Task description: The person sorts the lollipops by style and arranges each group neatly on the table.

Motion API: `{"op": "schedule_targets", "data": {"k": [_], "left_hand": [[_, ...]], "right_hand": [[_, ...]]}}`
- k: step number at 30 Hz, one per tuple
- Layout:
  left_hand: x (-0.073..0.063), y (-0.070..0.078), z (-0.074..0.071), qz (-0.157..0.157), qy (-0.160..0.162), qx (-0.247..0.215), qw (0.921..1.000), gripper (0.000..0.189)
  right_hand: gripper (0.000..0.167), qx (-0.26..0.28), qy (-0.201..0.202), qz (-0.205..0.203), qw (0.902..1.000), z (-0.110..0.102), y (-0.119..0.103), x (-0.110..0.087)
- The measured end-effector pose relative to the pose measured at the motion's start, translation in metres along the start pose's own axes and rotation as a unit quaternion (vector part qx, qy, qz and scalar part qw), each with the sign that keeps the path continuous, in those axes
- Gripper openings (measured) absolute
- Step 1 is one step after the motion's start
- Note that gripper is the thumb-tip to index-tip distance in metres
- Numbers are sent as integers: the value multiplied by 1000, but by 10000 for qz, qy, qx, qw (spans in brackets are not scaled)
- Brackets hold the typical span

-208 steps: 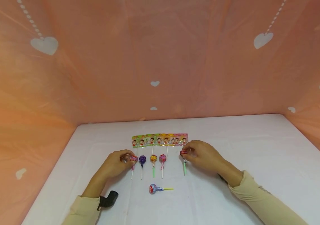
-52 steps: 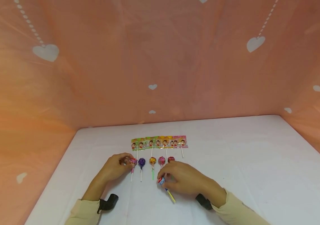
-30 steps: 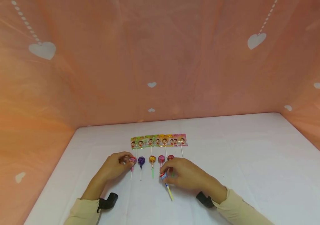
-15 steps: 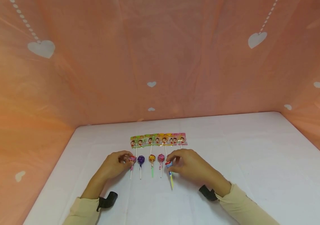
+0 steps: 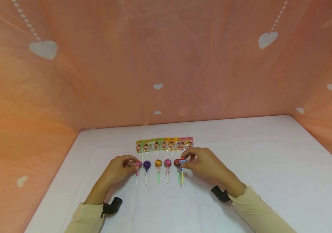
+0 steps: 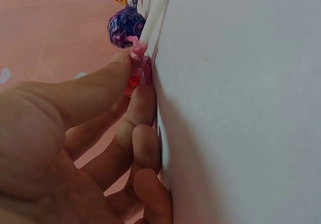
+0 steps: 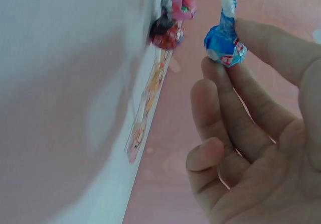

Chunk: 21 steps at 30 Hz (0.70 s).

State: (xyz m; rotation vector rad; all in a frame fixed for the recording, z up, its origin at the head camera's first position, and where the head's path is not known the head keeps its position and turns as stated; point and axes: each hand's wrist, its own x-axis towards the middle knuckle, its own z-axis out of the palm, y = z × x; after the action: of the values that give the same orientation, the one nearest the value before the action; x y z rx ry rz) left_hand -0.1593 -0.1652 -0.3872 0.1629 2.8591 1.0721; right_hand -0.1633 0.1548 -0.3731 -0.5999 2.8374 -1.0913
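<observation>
My left hand pinches the head of a pink lollipop at the left end of a row, its white stick pointing toward me. Between the thumb and fingers of my right hand is a blue lollipop with a yellow stick; the right wrist view shows it held off the table. Beside it lies a dark red lollipop with a green stick. Further left in the row are a pink lollipop, a yellow lollipop and a purple lollipop.
Behind the row lie flat lollipops in green, orange and pink packets, sticks toward me. The right hand hides part of the rightmost one. A white table carries everything. An orange cloth with white hearts encloses the back and sides.
The dark red lollipop was set down in the row. My right hand picked up the blue lollipop from the front and carried it back and right. The left hand keeps its place.
</observation>
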Motion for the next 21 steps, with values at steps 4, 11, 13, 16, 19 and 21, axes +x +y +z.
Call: {"op": "schedule_targets", "data": {"k": [4,11,13,16,19,21], "left_hand": [[-1,1,-1,-40,44,55,10000,22],[-2,4,-2,-107,203,185,9996,20],[-3,5,-2,-117,223,203,9995,20],[-3,6,-1,-162,214,193,9995,21],[-3,5,-1,-195,171,157,9995,21],[-3,5,0,-216,133,133,9996,21]], "right_hand": [[17,-74,107,134,9998,-1,5,2],[17,-249,154,301,9991,-1,11,6],[17,-275,124,331,9990,0,11,6],[16,-281,58,341,9990,0,13,7],[15,-361,-18,224,9991,2,16,8],[15,-442,-58,177,9989,2,18,9]]}}
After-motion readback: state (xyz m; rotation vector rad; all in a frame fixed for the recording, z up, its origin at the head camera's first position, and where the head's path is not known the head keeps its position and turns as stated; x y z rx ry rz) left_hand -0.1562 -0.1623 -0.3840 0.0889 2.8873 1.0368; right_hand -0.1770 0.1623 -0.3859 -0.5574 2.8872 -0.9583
